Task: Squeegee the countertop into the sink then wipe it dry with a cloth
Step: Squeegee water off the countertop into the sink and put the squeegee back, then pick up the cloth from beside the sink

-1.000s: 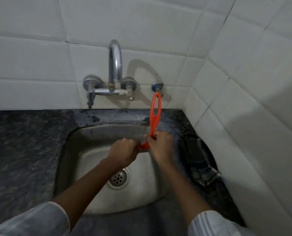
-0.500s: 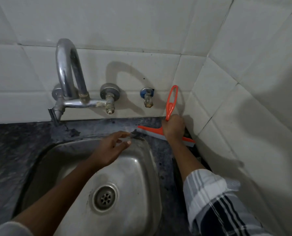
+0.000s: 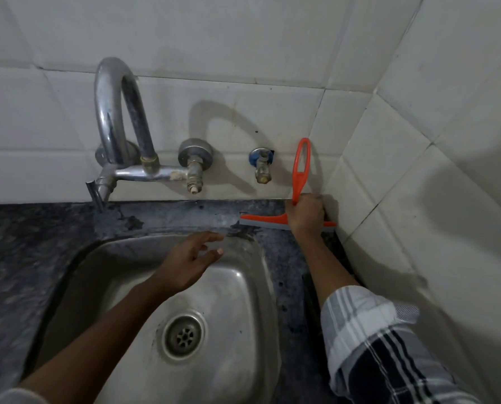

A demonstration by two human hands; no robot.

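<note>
While white tiled walls (image 3: 243, 39) fill the top and the right side of the view, meeting in a corner just beyond the right hand, a dark speckled countertop (image 3: 16, 258) runs beneath them and spreads out to the left of the left hand. Set into it, under the left hand and forearm, lies a steel sink (image 3: 243, 287) with a round drain (image 3: 184, 335) in its floor, nearer the person than the left hand's fingers. Above and beyond the left hand a chrome tap (image 3: 118, 121) with a high curved spout comes out of the back wall, and a small blue-collared valve (image 3: 261, 164) sits on the same wall between the tap and the right hand.

The right hand (image 3: 306, 212) is closed in a fist around the orange squeegee (image 3: 300, 170), gripping the base of its looped handle, which stands up against the back wall. The squeegee's blade (image 3: 264, 221) lies across the strip of countertop behind the sink, reaching from the wall corner on the hand's right out to its left, its grey edge down on the stone. A striped sleeve (image 3: 374, 339) covers the right arm.

The left hand (image 3: 189, 262) hovers over the far part of the sink basin, empty, fingers loosely spread, its fingertips near the blade's left end without touching it.
</note>
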